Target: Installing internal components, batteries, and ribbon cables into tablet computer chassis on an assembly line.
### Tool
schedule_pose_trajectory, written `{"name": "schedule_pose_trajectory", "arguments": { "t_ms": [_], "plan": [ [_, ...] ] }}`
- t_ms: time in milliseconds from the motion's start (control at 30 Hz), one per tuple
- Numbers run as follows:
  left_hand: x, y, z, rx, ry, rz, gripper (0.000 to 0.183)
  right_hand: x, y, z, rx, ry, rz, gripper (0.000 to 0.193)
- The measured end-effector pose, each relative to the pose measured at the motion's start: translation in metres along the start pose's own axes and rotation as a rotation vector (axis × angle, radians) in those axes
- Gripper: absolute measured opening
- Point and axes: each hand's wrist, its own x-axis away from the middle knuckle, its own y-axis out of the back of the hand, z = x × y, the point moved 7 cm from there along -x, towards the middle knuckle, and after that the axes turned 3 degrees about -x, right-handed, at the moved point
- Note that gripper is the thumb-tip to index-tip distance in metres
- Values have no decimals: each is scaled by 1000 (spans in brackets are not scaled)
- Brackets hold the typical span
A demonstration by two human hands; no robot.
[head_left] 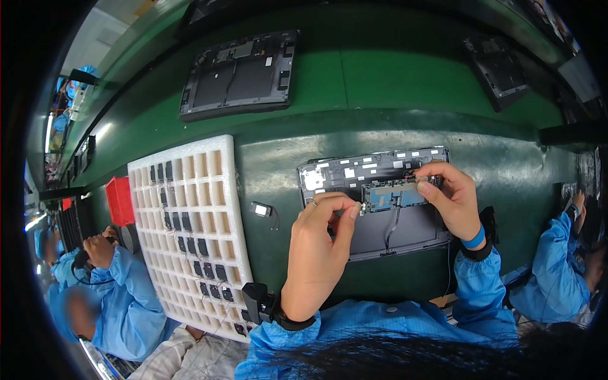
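Between my two hands is a blue circuit board (384,200), held above a dark tablet-like housing (370,237) with white stickers along its far edge. My right hand (448,199) grips the board's right end between thumb and fingers. At the board's left end, my left hand (323,240) has thumb and index finger pinched on a small part at its corner, too small to name. A dark ribbon cable (394,229) runs from the board down over the housing. A small black speaker-like part (260,209) with thin wires lies left of my left hand.
A white foam tray (226,183) with several small black parts stands at left, a red bin (120,201) beyond it. Another open housing (244,79) lies on the green far surface, one more (500,73) at far right. Co-workers in blue sit on both sides.
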Motion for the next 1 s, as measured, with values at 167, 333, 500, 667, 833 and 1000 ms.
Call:
{"name": "schedule_pose_trajectory", "arguments": {
  "t_ms": [167,333,500,667,833,1000],
  "plan": [
    [1,2,-2,-5,-2,-15,12,-1,-2,3,20,1,9,21],
    [2,1,-3,-6,-3,-6,12,-3,-3,-1,-26,-11,27,21],
    [1,-1,-3,-58,-45,-19,10,-1,-3,-2,-2,-20,23,20],
    [1,-3,-10,-151,-96,-68,8,0,-3,-9,-29,-43,7,20],
    [2,-4,-14,-193,-101,-109,7,0,-3,-8,-57,-12,-35,18],
    [4,-8,-12,-163,-90,-163,7,1,-4,-6,-50,-13,-76,18]
  ]
}}
